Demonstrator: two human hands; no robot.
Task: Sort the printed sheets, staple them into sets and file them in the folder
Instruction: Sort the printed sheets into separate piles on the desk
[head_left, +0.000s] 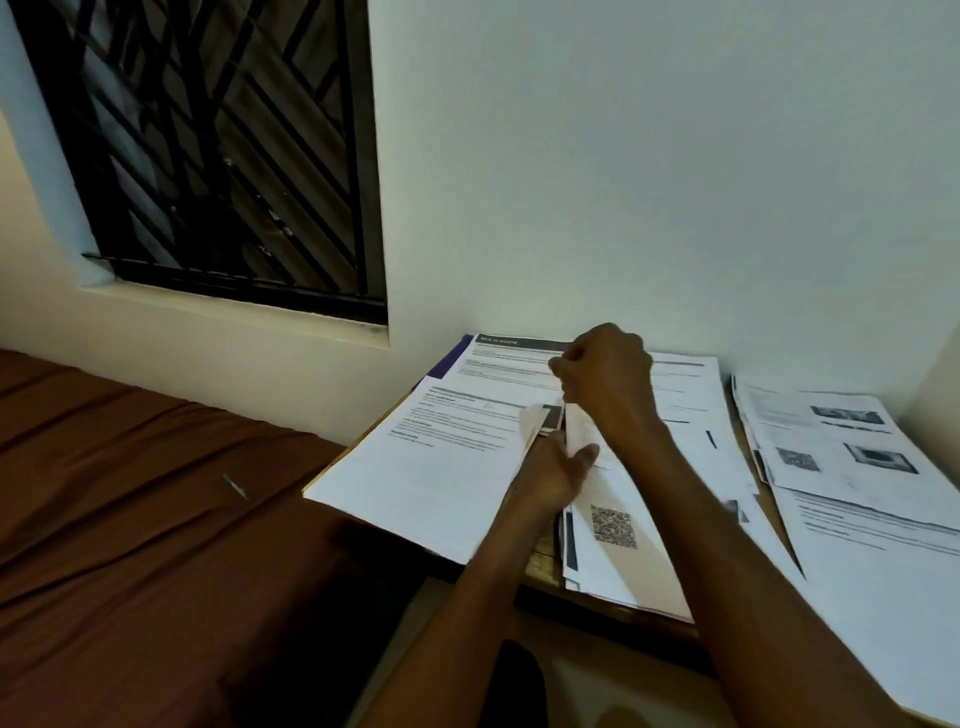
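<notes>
Two hands on the sheets, wooden table

Right hand (605, 374) fisted, fingers curled at the top of the QR-code sheet (613, 525); whether it pinches paper, can't tell. Left hand (553, 467) just below it, thumb out, lifting the curled corner of the left stack (441, 467). More printed sheets (841, 447) lie right of the QR-code sheet.

Single head-worn view looks forward and down, close over the paper-covered table (543, 564).

No legible text on sheets (441, 467)
</notes>
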